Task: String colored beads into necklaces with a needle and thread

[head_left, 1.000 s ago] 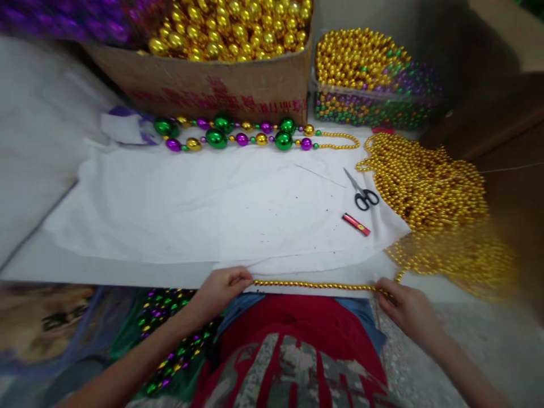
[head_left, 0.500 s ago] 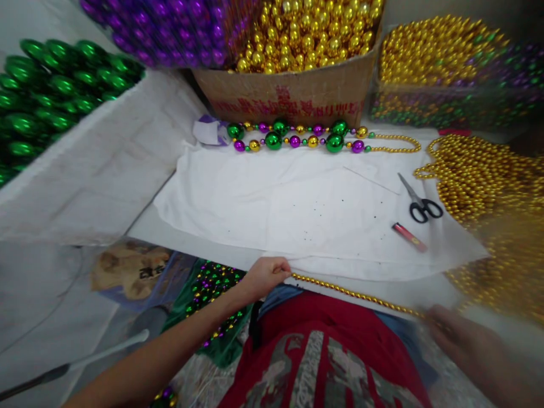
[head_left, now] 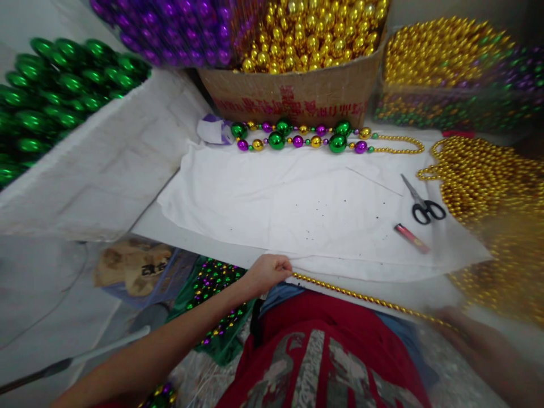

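I wear a red top [head_left: 361, 317], a deep, plain red across the waist. Its front carries a large print [head_left: 314, 362] of thick, blocky shapes like big letters, filled with blotches of grey, dull green and off-white, much like camouflage; one upright bar is paler and more finely speckled than its neighbours. Blue denim [head_left: 280, 296] shows past the edge of the red on both sides, and a small black patch [head_left: 255, 324] sits at my left hip. My left forearm [head_left: 187, 331] and left hand [head_left: 267, 275] are bare; my right hand [head_left: 463, 335], also bare, is blurred, its outline smeared.
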A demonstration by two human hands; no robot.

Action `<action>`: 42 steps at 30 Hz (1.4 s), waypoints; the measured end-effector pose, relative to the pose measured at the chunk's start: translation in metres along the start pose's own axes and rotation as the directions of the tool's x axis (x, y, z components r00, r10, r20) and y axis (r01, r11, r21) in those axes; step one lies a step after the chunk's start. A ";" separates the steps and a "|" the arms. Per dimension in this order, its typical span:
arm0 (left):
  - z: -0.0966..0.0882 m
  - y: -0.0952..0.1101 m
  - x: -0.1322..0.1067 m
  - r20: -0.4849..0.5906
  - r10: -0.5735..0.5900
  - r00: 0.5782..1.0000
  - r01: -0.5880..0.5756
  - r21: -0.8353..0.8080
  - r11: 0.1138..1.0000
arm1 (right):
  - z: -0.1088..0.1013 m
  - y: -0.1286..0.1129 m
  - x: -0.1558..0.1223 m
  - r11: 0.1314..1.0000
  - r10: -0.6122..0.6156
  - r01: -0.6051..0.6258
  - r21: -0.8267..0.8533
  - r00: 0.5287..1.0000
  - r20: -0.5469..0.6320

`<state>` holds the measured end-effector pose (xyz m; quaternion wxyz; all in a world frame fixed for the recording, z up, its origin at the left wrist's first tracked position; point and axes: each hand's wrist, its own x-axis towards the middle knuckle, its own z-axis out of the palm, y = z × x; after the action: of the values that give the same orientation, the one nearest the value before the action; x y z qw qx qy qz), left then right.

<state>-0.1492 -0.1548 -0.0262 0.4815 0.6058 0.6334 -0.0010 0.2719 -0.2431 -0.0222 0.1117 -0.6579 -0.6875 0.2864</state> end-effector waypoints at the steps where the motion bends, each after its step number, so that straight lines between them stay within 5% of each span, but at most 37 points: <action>1: 0.000 0.000 0.001 0.001 -0.002 1.000 0.002 0.007 1.000 | 0.000 0.002 0.000 0.999 -0.018 0.016 0.051 0.998 0.053; 4: -0.001 0.000 0.002 0.007 -0.012 1.000 0.012 0.026 1.000 | -0.003 0.003 0.000 0.990 -0.051 0.032 0.140 0.990 0.132; 14: 0.000 0.003 0.005 -0.004 -0.046 0.999 0.046 0.033 0.998 | -0.001 0.004 0.004 0.977 -0.120 0.108 0.186 0.991 0.059; 27: -0.005 -0.005 0.022 0.104 -0.005 0.995 0.005 0.004 1.000 | -0.003 -0.004 0.008 0.984 0.032 -0.059 0.169 0.987 0.155; 42: -0.006 -0.005 0.020 0.106 -0.017 0.994 0.015 0.019 1.000 | -0.002 -0.007 0.008 0.985 0.057 -0.082 0.150 0.985 0.162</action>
<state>-0.1531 -0.1376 -0.0380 0.5090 0.6040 0.6118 -0.0425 0.2664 -0.2346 -0.0191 0.0981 -0.6460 -0.6463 0.3940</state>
